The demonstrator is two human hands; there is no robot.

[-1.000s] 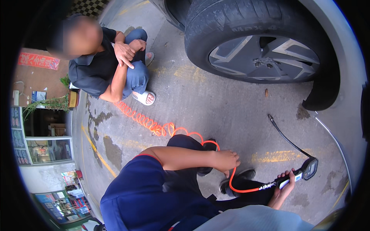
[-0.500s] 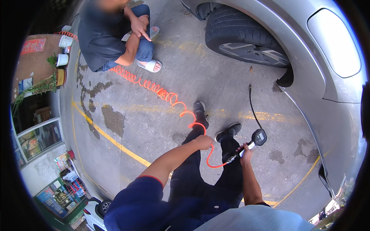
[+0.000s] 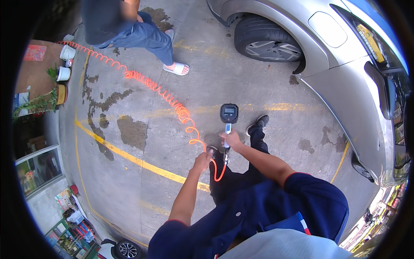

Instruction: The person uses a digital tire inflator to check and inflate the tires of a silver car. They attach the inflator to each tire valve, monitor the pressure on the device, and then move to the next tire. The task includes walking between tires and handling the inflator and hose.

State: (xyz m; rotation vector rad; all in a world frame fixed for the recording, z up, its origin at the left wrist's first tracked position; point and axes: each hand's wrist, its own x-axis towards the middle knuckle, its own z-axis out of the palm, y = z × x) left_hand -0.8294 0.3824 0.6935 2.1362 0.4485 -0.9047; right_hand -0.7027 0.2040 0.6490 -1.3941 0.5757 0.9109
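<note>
My right hand (image 3: 232, 140) grips the handle of a tyre inflator gauge (image 3: 228, 114) with a round black dial head, held upright in front of me. My left hand (image 3: 202, 161) pinches the orange coiled air hose (image 3: 172, 102) just below the gauge's handle. The hose loops under my hands and stretches away to the upper left across the concrete. My dark shoes (image 3: 258, 123) show below my hands.
A silver car (image 3: 345, 73) fills the right side, its front wheel (image 3: 266, 43) at the top. Another person in blue trousers and sandals (image 3: 142, 36) stands at the upper left. A yellow line (image 3: 129, 157) crosses the stained concrete. Potted plants (image 3: 60, 73) and shop fronts line the left.
I have risen from a crouch at the wheel and moved back from the car. The gauge is lifted upright. The other person has gone from squatting to standing.
</note>
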